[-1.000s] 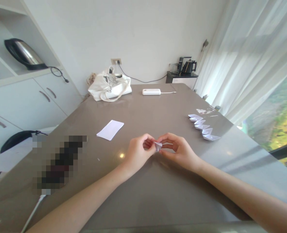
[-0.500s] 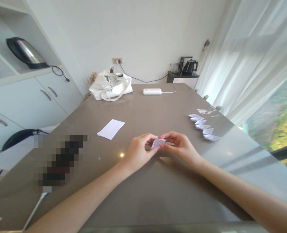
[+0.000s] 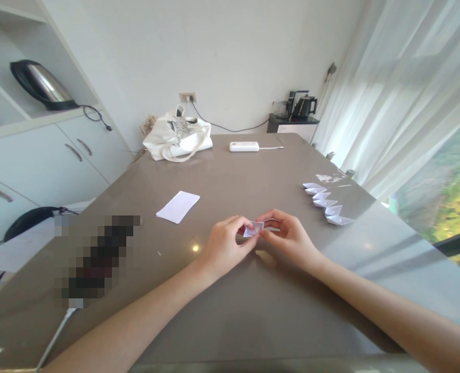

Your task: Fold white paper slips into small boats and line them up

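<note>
Between my two hands, above the table, is a small folded piece of white paper (image 3: 258,226). My left hand (image 3: 224,243) is closed on its left side, with the index finger reaching over the paper's opening. My right hand (image 3: 288,235) pinches the right side between thumb and fingers. Several folded white paper boats (image 3: 325,202) stand in a slanting row on the table to the right. Left of my hands lies a stack of white paper sheets (image 3: 178,206).
On the grey-brown table (image 3: 230,181) a white power bank (image 3: 244,147) with a short cable lies far back, beside a white handbag (image 3: 181,135). Paper scraps (image 3: 331,178) lie near the right edge. A blurred-out dark object (image 3: 99,259) with a white cable (image 3: 54,336) is at left.
The folded paper has opened and tilted in my fingers, and my left index finger has moved onto its inside. Both hands stay in nearly the same place.
</note>
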`<control>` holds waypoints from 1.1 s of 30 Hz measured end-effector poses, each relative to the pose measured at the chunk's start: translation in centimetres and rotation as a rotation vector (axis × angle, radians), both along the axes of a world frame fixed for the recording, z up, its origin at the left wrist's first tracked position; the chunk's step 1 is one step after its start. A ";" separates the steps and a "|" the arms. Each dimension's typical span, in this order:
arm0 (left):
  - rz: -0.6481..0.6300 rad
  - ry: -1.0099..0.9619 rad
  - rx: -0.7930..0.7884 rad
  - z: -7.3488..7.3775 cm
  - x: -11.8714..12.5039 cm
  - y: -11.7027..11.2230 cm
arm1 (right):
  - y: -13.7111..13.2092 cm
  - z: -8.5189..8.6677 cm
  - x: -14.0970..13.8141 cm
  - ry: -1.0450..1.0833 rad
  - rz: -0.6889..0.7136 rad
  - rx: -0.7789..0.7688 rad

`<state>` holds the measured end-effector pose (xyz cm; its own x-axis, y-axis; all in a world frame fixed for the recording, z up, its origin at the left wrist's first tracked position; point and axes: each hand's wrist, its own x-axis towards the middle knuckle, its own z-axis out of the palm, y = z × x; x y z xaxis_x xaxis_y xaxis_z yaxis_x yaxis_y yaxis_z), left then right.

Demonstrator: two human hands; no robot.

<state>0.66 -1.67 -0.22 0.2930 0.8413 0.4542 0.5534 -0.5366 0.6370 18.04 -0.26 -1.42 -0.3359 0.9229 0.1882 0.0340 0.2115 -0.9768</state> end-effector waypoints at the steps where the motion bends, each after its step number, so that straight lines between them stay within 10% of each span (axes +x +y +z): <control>1: -0.004 0.012 0.002 0.0 0.0 0.0 | 0.0 0.0 0.0 -0.013 -0.001 0.016; 33: -0.029 -0.168 -0.167 0.1 -0.3 0.3 | 0.0 0.7 0.5 -0.112 -0.037 0.115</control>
